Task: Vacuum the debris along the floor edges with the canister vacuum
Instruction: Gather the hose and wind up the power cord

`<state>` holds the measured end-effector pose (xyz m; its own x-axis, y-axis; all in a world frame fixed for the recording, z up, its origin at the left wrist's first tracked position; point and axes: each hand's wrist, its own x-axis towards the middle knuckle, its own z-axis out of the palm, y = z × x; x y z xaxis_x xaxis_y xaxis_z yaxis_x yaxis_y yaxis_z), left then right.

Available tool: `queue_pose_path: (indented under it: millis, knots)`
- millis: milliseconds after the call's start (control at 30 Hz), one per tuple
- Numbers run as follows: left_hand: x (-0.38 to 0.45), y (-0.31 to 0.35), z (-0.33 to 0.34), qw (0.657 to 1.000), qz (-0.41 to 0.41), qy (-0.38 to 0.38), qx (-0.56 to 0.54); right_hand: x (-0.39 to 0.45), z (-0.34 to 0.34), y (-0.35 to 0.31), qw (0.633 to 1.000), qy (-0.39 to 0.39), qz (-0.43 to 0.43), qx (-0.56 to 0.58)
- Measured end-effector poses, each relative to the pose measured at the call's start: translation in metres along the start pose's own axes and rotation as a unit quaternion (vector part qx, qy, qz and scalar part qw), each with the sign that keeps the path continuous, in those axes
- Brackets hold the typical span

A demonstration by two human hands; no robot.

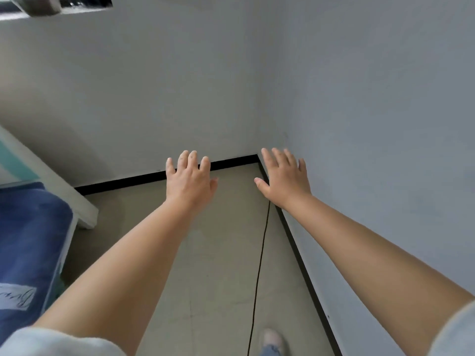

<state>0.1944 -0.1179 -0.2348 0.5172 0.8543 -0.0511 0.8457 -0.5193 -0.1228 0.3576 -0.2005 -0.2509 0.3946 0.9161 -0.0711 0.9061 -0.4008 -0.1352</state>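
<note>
In room corner, floor [218, 253], black baseboard [231, 161]

Both bare forearms reach forward and slightly inward, pale sleeve cuffs showing at the elbows. The left hand [189, 179] is held palm down, fingers straight and a little spread, thumb tucked toward the right hand [284, 177]. The right hand mirrors it (fingers fanned a touch wider), thumb pointing back at the left. The hands are near each other, apart, holding nothing.
</note>
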Motion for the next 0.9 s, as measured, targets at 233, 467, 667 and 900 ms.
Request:
queue_pose_path:
  millis: [233,467,667,900]
  knots:
    - [0.138,-0.056,0.002,1.000,0.008,-0.005,-0.009,0.147,-0.004,-0.039,1.000,-0.012,0.006,0.025]
    - [0.297,-0.114,0.012,0.996,0.083,-0.018,0.033,0.274,0.013,-0.071,0.996,0.027,0.069,0.043]
    - [0.392,-0.083,0.050,0.971,0.237,-0.031,0.030,0.311,0.078,-0.041,0.958,0.026,0.262,0.117]
    - [0.442,0.013,0.108,0.923,0.377,-0.076,0.010,0.292,0.135,0.024,0.890,0.029,0.432,0.141]
